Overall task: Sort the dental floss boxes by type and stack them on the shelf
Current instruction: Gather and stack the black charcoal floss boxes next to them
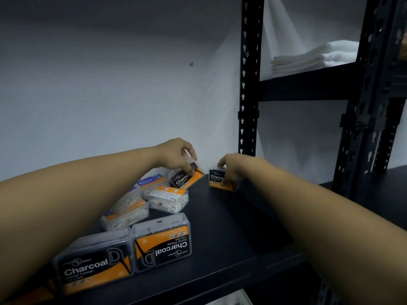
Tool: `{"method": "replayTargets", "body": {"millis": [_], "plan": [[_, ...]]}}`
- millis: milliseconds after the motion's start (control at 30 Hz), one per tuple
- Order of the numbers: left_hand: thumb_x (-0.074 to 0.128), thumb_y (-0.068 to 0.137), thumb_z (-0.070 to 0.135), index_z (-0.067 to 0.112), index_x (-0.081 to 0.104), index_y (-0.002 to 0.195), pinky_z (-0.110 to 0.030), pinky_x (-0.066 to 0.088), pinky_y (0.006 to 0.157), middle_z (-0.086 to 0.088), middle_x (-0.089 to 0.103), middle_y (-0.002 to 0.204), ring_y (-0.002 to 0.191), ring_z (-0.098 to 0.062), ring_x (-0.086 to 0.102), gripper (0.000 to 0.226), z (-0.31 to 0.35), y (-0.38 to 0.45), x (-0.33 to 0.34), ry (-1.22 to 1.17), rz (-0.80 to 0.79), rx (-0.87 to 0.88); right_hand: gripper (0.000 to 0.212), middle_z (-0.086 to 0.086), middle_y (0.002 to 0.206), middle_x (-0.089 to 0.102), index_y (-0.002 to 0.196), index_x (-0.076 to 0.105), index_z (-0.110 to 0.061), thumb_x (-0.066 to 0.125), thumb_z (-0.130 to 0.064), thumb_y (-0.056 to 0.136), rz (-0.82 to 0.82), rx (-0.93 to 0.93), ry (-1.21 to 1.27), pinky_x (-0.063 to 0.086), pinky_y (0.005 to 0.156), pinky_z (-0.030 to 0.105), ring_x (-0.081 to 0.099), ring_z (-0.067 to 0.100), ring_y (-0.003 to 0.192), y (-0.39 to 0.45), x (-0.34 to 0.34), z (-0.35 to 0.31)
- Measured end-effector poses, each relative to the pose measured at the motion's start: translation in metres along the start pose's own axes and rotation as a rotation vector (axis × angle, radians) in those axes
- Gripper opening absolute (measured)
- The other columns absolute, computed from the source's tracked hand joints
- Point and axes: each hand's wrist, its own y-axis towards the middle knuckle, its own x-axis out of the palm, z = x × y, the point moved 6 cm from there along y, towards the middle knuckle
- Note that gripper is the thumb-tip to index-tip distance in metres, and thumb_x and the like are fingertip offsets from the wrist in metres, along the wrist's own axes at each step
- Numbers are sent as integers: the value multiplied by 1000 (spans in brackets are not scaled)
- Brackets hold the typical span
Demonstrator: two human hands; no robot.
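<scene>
Right hand (231,170) gripping small clear-plastic black-and-orange Charcoal floss box (221,180), centre right of frame, resting on matte black metal shelf (231,227). Left hand (176,155) pinching second Charcoal box (184,179), tilted, centre frame. Blue-labelled clear boxes of white flossers (152,183) lying lower left of it. Boxes judged light, rigid, slick; taking hold across short sides.

Black-and-orange Charcoal boxes (221,180) sit under both hands; the clear Round boxes (154,183) by the left forearm carry blue-and-orange labels (white flossers inside), on a black shelf (231,227).
</scene>
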Motion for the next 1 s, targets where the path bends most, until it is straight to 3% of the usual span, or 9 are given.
{"method": "replayTargets", "body": {"millis": [100, 233, 433, 667, 900, 1000], "plan": [[93, 67, 29, 29, 71, 116, -27, 51, 79, 2, 66, 103, 90, -17, 64, 54, 3, 3, 17, 112, -66, 28, 53, 7, 131, 64, 136, 63, -23, 80, -31, 86, -1, -2, -13, 54, 95, 39, 62, 28, 114, 2, 2, 0], [92, 67, 38, 33, 61, 131, -29, 48, 89, 4, 61, 111, 101, -18, 62, 71, 1, 4, 30, 161, -112, 18, 55, 6, 131, 63, 137, 62, -24, 80, -33, 86, -2, -8, -8, 53, 95, 38, 61, 28, 115, 4, 2, 1], [94, 62, 35, 37, 55, 132, -30, 50, 92, 9, 58, 114, 110, -17, 61, 81, -19, 0, 20, 175, -209, -60, 55, 7, 132, 63, 136, 62, -22, 80, -34, 85, 18, -28, -31, 53, 96, 37, 60, 30, 117, 6, 3, 2], [85, 77, 34, 22, 70, 116, -32, 55, 90, 1, 73, 104, 95, -18, 70, 44, -32, -2, 18, 49, -137, -9, 59, 6, 135, 61, 140, 58, -23, 79, -33, 86, 16, -29, -22, 52, 94, 37, 60, 29, 118, 6, 5, 1], [87, 76, 31, 19, 73, 108, -36, 56, 91, 3, 75, 99, 93, -17, 71, 37, -14, -10, 0, 5, -55, 44, 69, 7, 144, 55, 146, 52, -25, 80, -34, 84, 41, -27, 17, 49, 95, 36, 56, 30, 126, -5, -4, 2], [86, 77, 32, 19, 73, 109, -29, 54, 81, 3, 75, 98, 90, -14, 69, 37, -4, -24, -21, -31, -23, 60, 71, 8, 145, 54, 149, 50, -24, 80, -35, 85, 66, -22, 71, 48, 96, 36, 56, 30, 126, -14, -14, 2]]}}
